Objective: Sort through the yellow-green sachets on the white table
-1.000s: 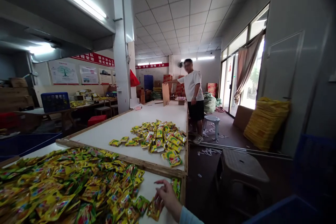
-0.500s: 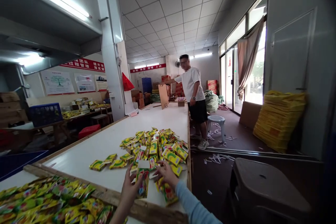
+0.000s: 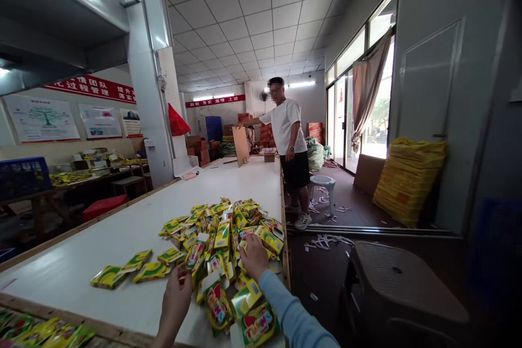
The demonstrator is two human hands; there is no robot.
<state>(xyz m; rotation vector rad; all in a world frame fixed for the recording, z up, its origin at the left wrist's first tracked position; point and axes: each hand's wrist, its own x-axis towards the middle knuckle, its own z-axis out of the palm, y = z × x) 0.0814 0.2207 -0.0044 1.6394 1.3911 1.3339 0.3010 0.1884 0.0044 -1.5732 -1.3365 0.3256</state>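
Note:
A pile of yellow and green snack packets (image 3: 222, 228) lies on a long white table (image 3: 101, 244), near its right edge. My left hand (image 3: 176, 293) rests at the pile's near left side, fingers against the packets beside it; I cannot tell whether it grips one. My right hand (image 3: 253, 255), in a light blue sleeve, lies flat on top of the packets at the pile's near right. A few loose packets (image 3: 128, 269) lie spread to the left of the pile. More packets (image 3: 36, 331) fill the surface at the bottom left.
A person in a white shirt (image 3: 289, 152) stands at the table's far end beside a cardboard sheet (image 3: 241, 145). A brown plastic stool (image 3: 399, 293) sits to my right, a white stool (image 3: 322, 185) farther off. Yellow sacks (image 3: 410, 179) lean on the right wall. A pillar (image 3: 147, 76) stands left.
The view has moved forward from the near packet-covered surface to the far pile. Both my hands have reached farther into that pile; the left hand no longer holds up a packet.

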